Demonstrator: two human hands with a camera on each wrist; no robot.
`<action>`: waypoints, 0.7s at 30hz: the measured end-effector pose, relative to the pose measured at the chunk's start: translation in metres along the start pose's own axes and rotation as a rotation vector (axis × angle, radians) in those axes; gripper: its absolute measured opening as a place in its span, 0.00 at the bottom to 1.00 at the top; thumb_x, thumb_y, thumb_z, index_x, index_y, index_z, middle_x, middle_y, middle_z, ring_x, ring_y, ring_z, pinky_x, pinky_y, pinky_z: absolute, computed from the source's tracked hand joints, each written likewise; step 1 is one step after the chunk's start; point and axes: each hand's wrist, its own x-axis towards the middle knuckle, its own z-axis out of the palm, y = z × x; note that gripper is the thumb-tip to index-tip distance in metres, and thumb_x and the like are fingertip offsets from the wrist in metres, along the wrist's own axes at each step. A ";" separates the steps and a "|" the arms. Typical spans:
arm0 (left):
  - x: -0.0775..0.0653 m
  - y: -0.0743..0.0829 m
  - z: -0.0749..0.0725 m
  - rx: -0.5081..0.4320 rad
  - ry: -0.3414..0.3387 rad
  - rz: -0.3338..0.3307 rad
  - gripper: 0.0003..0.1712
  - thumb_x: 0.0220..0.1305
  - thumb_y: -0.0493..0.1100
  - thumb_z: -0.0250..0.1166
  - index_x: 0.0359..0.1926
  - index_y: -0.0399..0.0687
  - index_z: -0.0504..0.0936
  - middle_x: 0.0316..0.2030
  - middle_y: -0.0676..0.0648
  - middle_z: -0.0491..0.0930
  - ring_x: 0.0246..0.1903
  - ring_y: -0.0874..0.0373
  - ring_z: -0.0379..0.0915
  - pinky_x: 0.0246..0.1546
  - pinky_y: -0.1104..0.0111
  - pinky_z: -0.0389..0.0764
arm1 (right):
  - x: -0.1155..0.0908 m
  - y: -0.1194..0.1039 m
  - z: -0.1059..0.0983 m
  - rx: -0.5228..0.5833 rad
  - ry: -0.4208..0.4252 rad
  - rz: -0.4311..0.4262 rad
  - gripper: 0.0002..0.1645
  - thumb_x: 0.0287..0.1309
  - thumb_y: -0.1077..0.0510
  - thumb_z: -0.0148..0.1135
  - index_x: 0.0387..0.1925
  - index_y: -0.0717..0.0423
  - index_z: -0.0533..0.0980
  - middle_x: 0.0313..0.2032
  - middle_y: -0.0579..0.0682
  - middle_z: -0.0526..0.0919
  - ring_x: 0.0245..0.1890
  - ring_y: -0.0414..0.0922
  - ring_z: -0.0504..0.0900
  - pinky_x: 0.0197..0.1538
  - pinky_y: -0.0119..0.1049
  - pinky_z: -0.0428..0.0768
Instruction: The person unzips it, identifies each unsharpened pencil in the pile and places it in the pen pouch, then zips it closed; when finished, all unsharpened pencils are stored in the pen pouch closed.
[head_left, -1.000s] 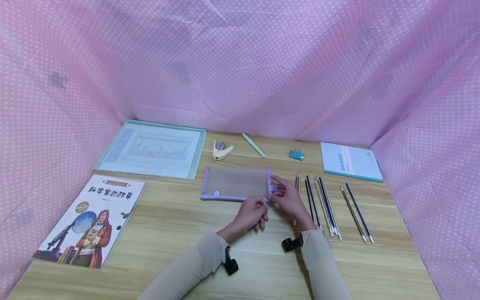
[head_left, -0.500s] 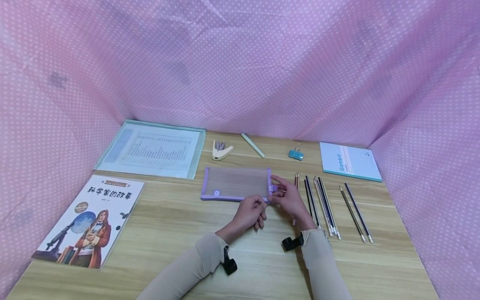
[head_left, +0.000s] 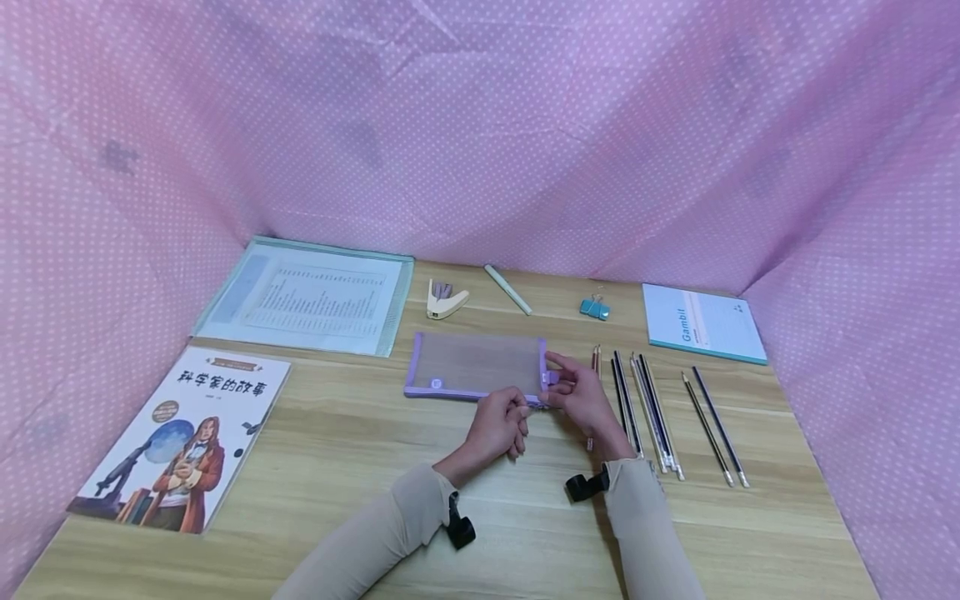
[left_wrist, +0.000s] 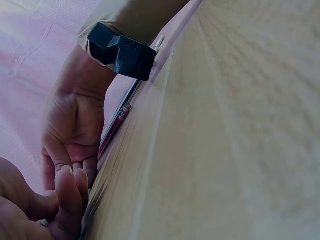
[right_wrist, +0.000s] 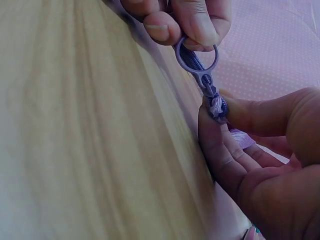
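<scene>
Mesh pouch (head_left: 480, 362), purple-trimmed, lies near the middle of the table (head_left: 337, 467), long sides roughly parallel to the far edge. My left hand (head_left: 498, 425): fingers curled in, thumb and fingertips pinching the ring pull (right_wrist: 199, 56) of the zip. My right hand (head_left: 585, 404): thumb and index finger closed on the zip end, just beside the slider; remaining fingers loosely bent, near the purple tab (head_left: 553, 377) on the pouch's right side.

Room: wood surface runs from the pouch's near side toward the table's near edge, between my two sleeves, and leftward to the book (head_left: 180, 442). To the right, room is tighter: a reddish pencil (head_left: 595, 360) passes beneath my right wrist, followed by dark pencils (head_left: 627, 402), a mixed bunch (head_left: 652, 408) and another pair (head_left: 708, 425) nearer the right edge. All point away from me, erasers nearest.

Pouch relative to fingers: its near right corner lies between my two grips; the body extends left and away from my left knuckles.

Along the far edge, left to right: document folder (head_left: 307, 296) at the far left corner, stapler (head_left: 447, 302), pale green pen (head_left: 507, 290), blue binder clip (head_left: 595, 308), notebook (head_left: 705, 323) at the far right corner. Pink dotted cloth (head_left: 480, 150) rises behind.
</scene>
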 end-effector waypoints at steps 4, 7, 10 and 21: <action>-0.001 0.001 0.000 0.008 0.008 0.024 0.07 0.71 0.30 0.54 0.35 0.30 0.76 0.22 0.38 0.79 0.08 0.60 0.72 0.11 0.60 0.80 | 0.000 0.000 0.000 -0.002 -0.001 0.003 0.46 0.51 0.78 0.64 0.72 0.63 0.62 0.59 0.74 0.75 0.42 0.47 0.86 0.45 0.27 0.85; -0.002 0.001 -0.001 0.009 0.009 0.040 0.07 0.71 0.30 0.54 0.35 0.30 0.76 0.23 0.37 0.79 0.08 0.60 0.72 0.11 0.60 0.80 | 0.000 0.000 0.000 0.005 0.002 0.010 0.46 0.50 0.78 0.64 0.72 0.62 0.63 0.58 0.73 0.75 0.40 0.44 0.85 0.44 0.26 0.84; -0.004 0.001 -0.003 0.022 0.024 0.046 0.07 0.71 0.30 0.54 0.35 0.31 0.76 0.23 0.36 0.80 0.09 0.60 0.72 0.12 0.60 0.80 | 0.000 0.000 0.001 0.017 0.002 0.009 0.46 0.50 0.79 0.64 0.71 0.64 0.63 0.57 0.73 0.75 0.38 0.41 0.84 0.42 0.25 0.84; -0.007 -0.002 -0.013 0.013 0.045 0.034 0.07 0.71 0.30 0.53 0.36 0.30 0.76 0.24 0.34 0.80 0.10 0.59 0.73 0.13 0.60 0.81 | -0.001 -0.003 0.002 0.040 0.020 0.035 0.46 0.49 0.79 0.64 0.71 0.63 0.63 0.58 0.73 0.74 0.37 0.40 0.83 0.42 0.25 0.84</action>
